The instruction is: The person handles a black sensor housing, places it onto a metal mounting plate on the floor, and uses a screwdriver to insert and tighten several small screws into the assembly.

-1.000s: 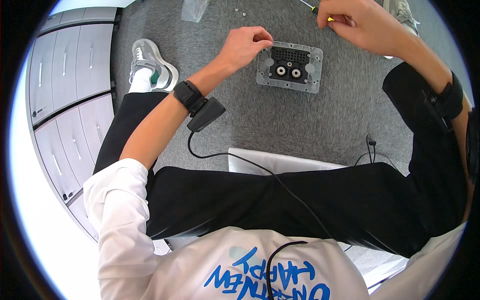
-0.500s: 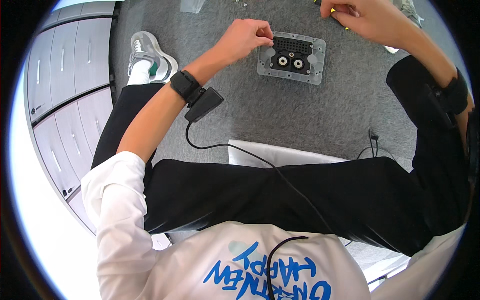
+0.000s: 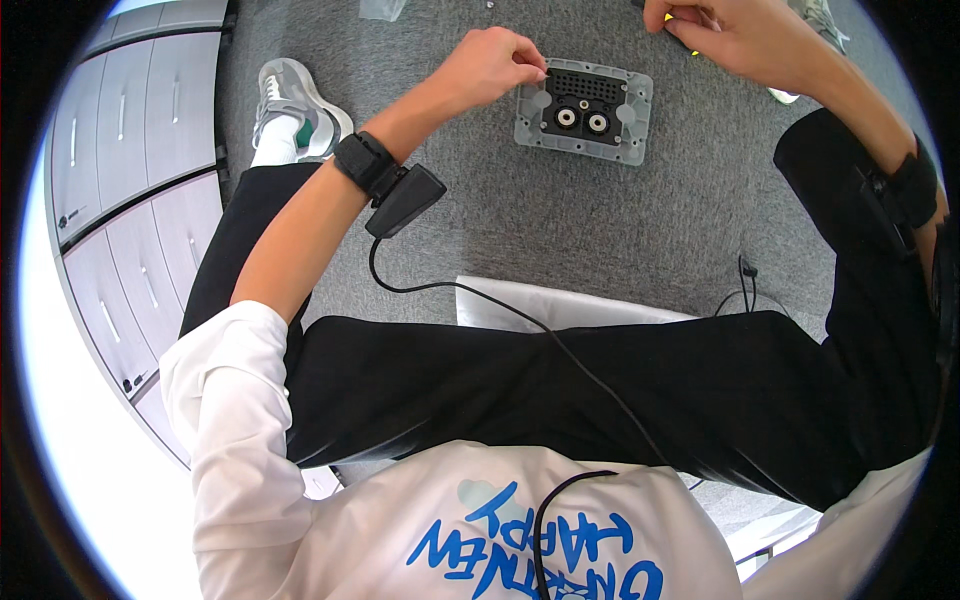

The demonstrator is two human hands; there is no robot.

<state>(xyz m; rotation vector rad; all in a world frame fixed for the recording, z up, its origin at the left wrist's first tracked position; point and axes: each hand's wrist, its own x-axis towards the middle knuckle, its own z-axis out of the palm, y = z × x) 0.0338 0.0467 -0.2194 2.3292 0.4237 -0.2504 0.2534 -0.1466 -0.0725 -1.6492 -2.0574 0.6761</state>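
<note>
- On the grey carpet before our crossed legs lies one grey rectangular plastic plate with a black insert; the insert carries two round white-ringed sockets side by side below a field of small holes.
- Our left hand is curled, knuckles up, its fingertips pinched at the plate's upper left corner and touching it; what they nip, if anything, we cannot tell.
- Our right hand hovers beyond the plate's upper right corner, fingers closed around a slim tool with a yellow part, mostly hidden.
- Each wrist bears one black band: the left wrist's black strap holds one black box-shaped unit, from which one black cable runs down over the lap; the right wrist's band sits at the far right.
- One grey-and-white sneaker with green trim rests left of the plate.
- One clear plastic bag lies at the top edge.
- One flat white sheet-like package lies beneath the legs.
- Grey drawer cabinets line the left side.
</note>
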